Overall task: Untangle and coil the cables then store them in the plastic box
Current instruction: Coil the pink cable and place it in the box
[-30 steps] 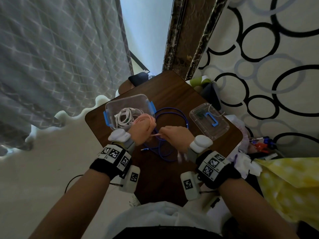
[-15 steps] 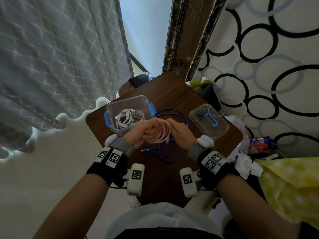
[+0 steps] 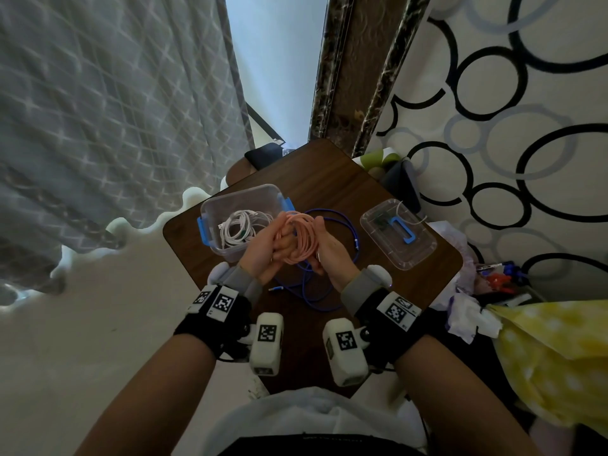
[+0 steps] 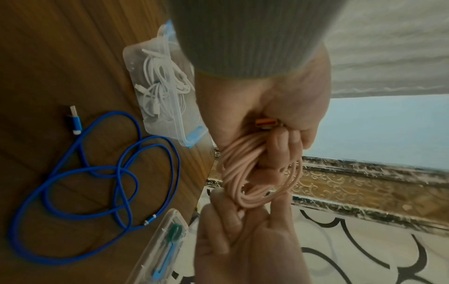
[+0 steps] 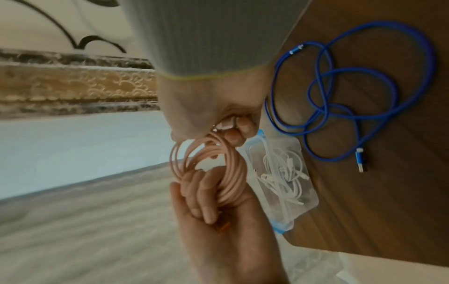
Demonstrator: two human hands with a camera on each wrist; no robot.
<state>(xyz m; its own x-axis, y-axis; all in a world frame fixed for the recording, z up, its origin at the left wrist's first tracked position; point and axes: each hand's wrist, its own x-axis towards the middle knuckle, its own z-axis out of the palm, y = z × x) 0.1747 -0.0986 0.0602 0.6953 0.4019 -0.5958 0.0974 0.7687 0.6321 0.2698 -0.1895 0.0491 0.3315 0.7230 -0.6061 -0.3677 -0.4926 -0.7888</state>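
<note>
Head view shows the pink cable [image 3: 302, 240] coiled just beside the plastic box [image 3: 241, 205], the left hand [image 3: 266, 255] clenched around it, the right hand [image 3: 324, 250] pinching its plug end. Loosened fingers could let loops spring apart.

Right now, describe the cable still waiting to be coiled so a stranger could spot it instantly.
On the brown wooden table, look between the open plastic box and its separate lid. The blue cable lies there in loose, crossing loops, unlike the white cables in the box and the pink coil in hand.
</note>
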